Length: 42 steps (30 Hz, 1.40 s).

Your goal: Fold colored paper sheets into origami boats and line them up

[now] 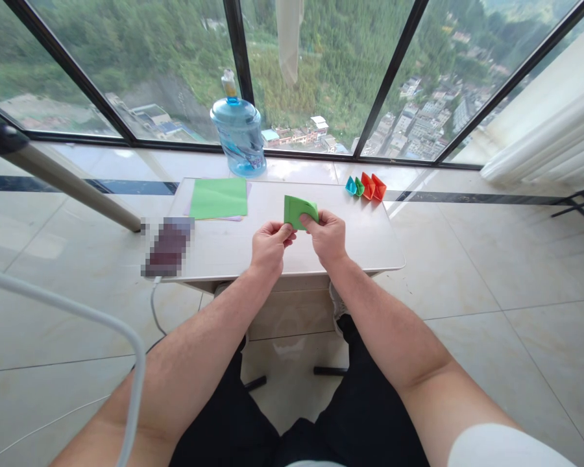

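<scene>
A folded green paper piece (298,209) is held above the small white table (370,240). My left hand (269,247) pinches its lower left corner with closed fingers. My right hand (328,235) grips its lower right edge, thumb on top. Both hands hover over the middle of the table, close together.
A stack of flat paper sheets, green on top (219,198), lies at the table's back left. Several small folded paper boats (366,186) in blue, green and red stand at the back right. A blue water jug (238,133) stands by the window. A blurred dark object (168,246) lies at the left edge.
</scene>
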Each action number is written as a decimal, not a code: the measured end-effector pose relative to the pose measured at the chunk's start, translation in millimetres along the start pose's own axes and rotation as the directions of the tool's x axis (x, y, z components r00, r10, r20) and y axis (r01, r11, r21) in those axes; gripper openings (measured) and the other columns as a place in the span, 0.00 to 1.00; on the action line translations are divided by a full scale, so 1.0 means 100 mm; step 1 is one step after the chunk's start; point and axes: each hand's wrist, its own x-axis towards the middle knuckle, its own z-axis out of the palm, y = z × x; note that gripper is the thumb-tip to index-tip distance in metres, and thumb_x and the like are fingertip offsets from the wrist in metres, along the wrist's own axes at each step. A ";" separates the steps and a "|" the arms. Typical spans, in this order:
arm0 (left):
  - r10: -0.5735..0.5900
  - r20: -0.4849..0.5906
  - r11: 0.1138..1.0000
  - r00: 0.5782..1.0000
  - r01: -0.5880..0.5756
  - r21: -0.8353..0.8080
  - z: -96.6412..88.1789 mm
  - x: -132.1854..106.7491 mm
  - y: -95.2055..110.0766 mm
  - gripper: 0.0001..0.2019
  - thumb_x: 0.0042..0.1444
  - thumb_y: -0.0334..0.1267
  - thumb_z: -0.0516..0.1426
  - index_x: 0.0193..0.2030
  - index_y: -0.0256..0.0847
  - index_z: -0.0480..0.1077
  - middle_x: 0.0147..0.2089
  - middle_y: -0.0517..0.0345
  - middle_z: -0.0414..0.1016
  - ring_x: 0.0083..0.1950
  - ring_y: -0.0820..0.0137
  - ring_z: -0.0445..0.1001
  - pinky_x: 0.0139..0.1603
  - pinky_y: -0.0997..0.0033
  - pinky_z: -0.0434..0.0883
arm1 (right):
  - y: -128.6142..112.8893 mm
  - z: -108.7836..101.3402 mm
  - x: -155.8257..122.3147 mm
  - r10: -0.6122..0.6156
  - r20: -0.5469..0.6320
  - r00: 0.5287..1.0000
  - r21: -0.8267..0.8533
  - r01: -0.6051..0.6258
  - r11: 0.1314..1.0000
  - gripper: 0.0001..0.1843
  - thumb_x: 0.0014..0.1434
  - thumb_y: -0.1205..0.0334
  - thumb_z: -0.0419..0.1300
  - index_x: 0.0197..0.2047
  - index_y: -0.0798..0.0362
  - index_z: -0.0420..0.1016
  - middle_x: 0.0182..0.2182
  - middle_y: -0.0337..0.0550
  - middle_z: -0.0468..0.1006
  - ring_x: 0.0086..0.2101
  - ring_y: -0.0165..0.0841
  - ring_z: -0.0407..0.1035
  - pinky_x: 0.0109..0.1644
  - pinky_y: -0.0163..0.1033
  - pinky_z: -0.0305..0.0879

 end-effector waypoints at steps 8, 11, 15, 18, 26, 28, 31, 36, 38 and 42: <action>-0.033 0.251 0.999 0.967 0.027 0.027 -0.06 0.08 0.19 0.17 0.40 0.41 0.71 0.40 0.41 0.79 0.41 0.54 0.82 0.41 0.67 0.79 0.39 0.70 0.72 | -0.03 -0.08 0.02 -0.052 0.103 0.993 -0.118 0.064 0.991 0.17 0.50 0.47 0.67 0.24 0.51 0.72 0.20 0.33 0.64 0.25 0.28 0.56 0.29 0.36 0.56; 0.027 0.327 0.999 0.945 -0.035 0.020 -0.07 0.11 0.23 0.16 0.38 0.39 0.73 0.36 0.38 0.81 0.38 0.52 0.83 0.41 0.65 0.79 0.45 0.67 0.74 | -0.04 -0.08 -0.01 -0.030 0.200 0.979 -0.118 0.055 0.992 0.19 0.49 0.47 0.69 0.23 0.52 0.71 0.19 0.32 0.61 0.24 0.27 0.54 0.29 0.36 0.54; 0.007 0.299 1.000 0.954 -0.012 0.015 -0.08 0.14 0.21 0.13 0.35 0.37 0.74 0.31 0.38 0.82 0.33 0.53 0.83 0.36 0.65 0.80 0.45 0.64 0.75 | -0.05 -0.07 -0.03 -0.016 0.248 0.969 -0.155 0.056 0.986 0.20 0.48 0.46 0.69 0.23 0.53 0.71 0.19 0.31 0.61 0.24 0.26 0.54 0.28 0.35 0.52; 0.005 0.267 1.000 0.964 -0.006 0.002 -0.09 0.14 0.18 0.11 0.35 0.36 0.73 0.29 0.38 0.82 0.32 0.53 0.83 0.34 0.66 0.79 0.42 0.64 0.76 | -0.07 -0.08 -0.04 -0.016 0.273 0.962 -0.166 0.064 0.984 0.20 0.48 0.46 0.70 0.22 0.53 0.71 0.19 0.31 0.61 0.24 0.25 0.54 0.27 0.35 0.51; 0.064 0.195 0.996 0.979 -0.052 -0.068 -0.08 0.14 0.14 0.11 0.35 0.35 0.73 0.28 0.39 0.82 0.32 0.55 0.83 0.35 0.67 0.80 0.43 0.65 0.76 | -0.10 -0.14 0.00 0.003 0.267 0.964 -0.075 0.018 0.997 0.20 0.45 0.45 0.73 0.27 0.54 0.78 0.22 0.36 0.73 0.25 0.27 0.62 0.29 0.35 0.58; 0.071 0.194 0.996 0.979 -0.057 -0.073 -0.08 0.15 0.13 0.12 0.35 0.36 0.74 0.29 0.39 0.83 0.32 0.55 0.83 0.35 0.66 0.80 0.44 0.65 0.76 | -0.10 -0.16 0.01 0.000 0.245 0.969 -0.066 0.017 0.998 0.21 0.45 0.44 0.73 0.27 0.54 0.78 0.21 0.37 0.74 0.24 0.28 0.62 0.29 0.35 0.58; 0.080 0.201 0.995 0.976 -0.066 -0.076 -0.07 0.15 0.12 0.13 0.35 0.37 0.74 0.30 0.39 0.83 0.32 0.55 0.84 0.35 0.66 0.80 0.44 0.65 0.76 | -0.09 -0.17 0.01 0.002 0.220 0.975 -0.079 0.016 0.997 0.22 0.45 0.43 0.73 0.27 0.54 0.78 0.21 0.37 0.73 0.24 0.28 0.62 0.28 0.35 0.57; 0.101 0.226 0.993 0.969 -0.084 -0.081 -0.06 0.12 0.13 0.12 0.36 0.37 0.74 0.30 0.40 0.83 0.31 0.56 0.83 0.35 0.67 0.80 0.45 0.64 0.75 | -0.07 -0.14 0.01 -0.006 0.247 0.969 -0.074 0.025 0.997 0.23 0.45 0.40 0.72 0.26 0.53 0.77 0.21 0.36 0.73 0.24 0.28 0.62 0.29 0.36 0.59; 0.092 0.240 0.994 0.966 -0.074 -0.081 -0.05 0.11 0.13 0.12 0.37 0.37 0.74 0.31 0.39 0.83 0.32 0.56 0.83 0.35 0.67 0.79 0.46 0.64 0.76 | -0.06 -0.14 0.01 -0.016 0.241 0.970 -0.075 0.035 0.997 0.23 0.46 0.40 0.72 0.25 0.53 0.76 0.20 0.36 0.72 0.24 0.28 0.62 0.29 0.36 0.59; 0.083 0.236 0.995 0.968 -0.065 -0.080 -0.05 0.10 0.12 0.11 0.36 0.36 0.75 0.30 0.39 0.83 0.31 0.56 0.83 0.35 0.69 0.79 0.45 0.65 0.76 | -0.05 -0.13 -0.01 -0.020 0.247 0.969 -0.073 0.039 0.997 0.23 0.47 0.41 0.72 0.25 0.53 0.77 0.21 0.37 0.74 0.24 0.28 0.64 0.29 0.36 0.61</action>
